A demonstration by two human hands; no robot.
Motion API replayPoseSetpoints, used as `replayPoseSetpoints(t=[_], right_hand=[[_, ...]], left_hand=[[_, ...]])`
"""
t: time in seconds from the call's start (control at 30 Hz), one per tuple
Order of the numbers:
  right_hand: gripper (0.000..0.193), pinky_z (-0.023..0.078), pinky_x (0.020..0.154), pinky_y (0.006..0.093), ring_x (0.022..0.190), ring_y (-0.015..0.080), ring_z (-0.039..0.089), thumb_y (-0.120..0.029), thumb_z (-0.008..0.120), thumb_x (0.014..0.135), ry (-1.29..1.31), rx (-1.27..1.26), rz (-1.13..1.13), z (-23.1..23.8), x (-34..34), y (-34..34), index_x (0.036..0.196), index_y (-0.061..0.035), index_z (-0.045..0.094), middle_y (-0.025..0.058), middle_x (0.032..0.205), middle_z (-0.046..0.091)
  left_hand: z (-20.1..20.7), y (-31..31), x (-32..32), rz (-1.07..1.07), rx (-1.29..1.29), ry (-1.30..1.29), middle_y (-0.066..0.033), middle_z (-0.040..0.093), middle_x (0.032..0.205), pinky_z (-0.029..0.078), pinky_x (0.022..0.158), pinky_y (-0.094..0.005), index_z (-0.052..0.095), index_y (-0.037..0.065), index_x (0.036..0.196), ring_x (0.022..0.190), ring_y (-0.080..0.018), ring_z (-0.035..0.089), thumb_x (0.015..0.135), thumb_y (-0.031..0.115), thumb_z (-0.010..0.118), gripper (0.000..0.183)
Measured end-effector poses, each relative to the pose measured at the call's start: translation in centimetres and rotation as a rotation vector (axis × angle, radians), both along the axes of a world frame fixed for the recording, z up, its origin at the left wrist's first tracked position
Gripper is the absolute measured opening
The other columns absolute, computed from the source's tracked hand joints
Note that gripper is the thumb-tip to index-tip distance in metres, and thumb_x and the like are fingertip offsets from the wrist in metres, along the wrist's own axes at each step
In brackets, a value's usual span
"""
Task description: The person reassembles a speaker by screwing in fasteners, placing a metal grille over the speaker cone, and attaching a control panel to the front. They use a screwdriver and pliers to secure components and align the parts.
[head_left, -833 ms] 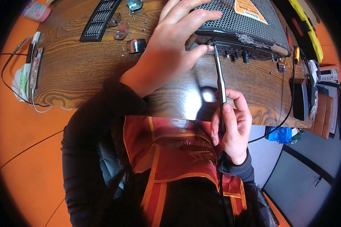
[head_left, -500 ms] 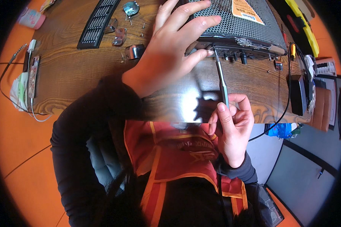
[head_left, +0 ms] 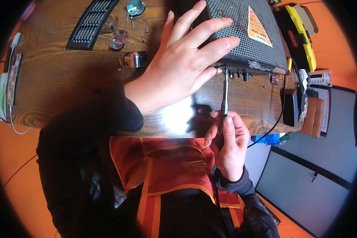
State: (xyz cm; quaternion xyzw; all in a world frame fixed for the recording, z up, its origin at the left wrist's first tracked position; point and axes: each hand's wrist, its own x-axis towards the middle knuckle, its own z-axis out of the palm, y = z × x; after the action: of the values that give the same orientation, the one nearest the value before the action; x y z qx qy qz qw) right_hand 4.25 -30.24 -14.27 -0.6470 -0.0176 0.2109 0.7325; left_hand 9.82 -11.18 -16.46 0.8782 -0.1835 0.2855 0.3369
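A black speaker [head_left: 246,27] with a metal mesh grille and an orange label lies on the wooden table, its knob panel toward me. My left hand [head_left: 190,55] is spread over its left edge, fingers apart, fingertips on the mesh and thumb near the panel. Between the fingers and thumb of my right hand [head_left: 232,142] is a slim grey screwdriver [head_left: 225,101]. It points away from me, and its tip meets the panel beside the left thumb, left of the black knobs [head_left: 245,75]. What lies exactly under the tip is too small to tell.
Left on the table lie a black bit case [head_left: 91,25], shiny metal corner pieces [head_left: 135,59], a small round dish [head_left: 135,7] and loose screws. Right are a black box [head_left: 290,107], a cable [head_left: 279,115] and a black-and-yellow case [head_left: 301,39]. A power strip [head_left: 13,77] is far left.
The view has shifted, and the speaker now appears lower and to the left. The screwdriver stands straighter in the picture. My left fingers lie further over the mesh.
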Motion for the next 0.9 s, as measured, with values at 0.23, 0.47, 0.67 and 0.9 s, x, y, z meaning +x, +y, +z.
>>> replayPoseSetpoints(t=[0.23,0.47,0.67,0.9], right_hand=[[0.028,0.037,0.044,0.0202,0.044,0.0101,0.046,-0.022,0.04,0.099,-0.036,-0.016,-0.042,-0.04,0.34,0.15,0.105,0.0029,0.051,0.0046,0.062,0.051],[0.022,0.038,0.04,0.0179,0.058,0.0136,0.06,-0.01,0.049,0.094,0.239,0.146,-0.057,0.44,0.47,-0.17,0.113,0.0009,0.049,0.0107,0.075,0.062],[0.024,0.039,0.039,0.0176,0.063,0.0164,0.064,-0.007,0.052,0.092,0.122,0.281,0.004,0.25,0.6,-0.29,0.115,0.0003,0.049,0.0119,0.081,0.064],[0.024,0.038,0.04,0.0165,0.069,0.015,0.064,-0.008,0.054,0.091,0.105,0.173,0.013,0.18,0.79,-0.63,0.114,0.0003,0.05,0.0126,0.09,0.063]], left_hand=[[-0.36,0.13,0.05,-0.029,-0.004,-0.039,-0.0153,0.032,0.139,0.019,0.1,-0.0671,0.047,0.01,0.128,0.132,-0.0435,0.019,0.077,0.014,0.063,0.054],[-0.1,-0.17,-0.19,-0.022,-0.009,0.001,-0.0166,0.03,0.139,0.017,0.101,-0.0682,0.045,0.009,0.129,0.133,-0.044,0.017,0.077,0.015,0.063,0.055],[-0.15,-0.03,-0.19,-0.043,-0.017,-0.021,-0.0169,0.03,0.139,0.017,0.101,-0.0683,0.045,0.008,0.129,0.133,-0.0438,0.017,0.078,0.015,0.062,0.054],[-0.25,-0.07,-0.02,0.005,0.051,-0.04,-0.0166,0.03,0.139,0.019,0.101,-0.0673,0.045,0.008,0.129,0.132,-0.0439,0.018,0.079,0.016,0.062,0.054]])
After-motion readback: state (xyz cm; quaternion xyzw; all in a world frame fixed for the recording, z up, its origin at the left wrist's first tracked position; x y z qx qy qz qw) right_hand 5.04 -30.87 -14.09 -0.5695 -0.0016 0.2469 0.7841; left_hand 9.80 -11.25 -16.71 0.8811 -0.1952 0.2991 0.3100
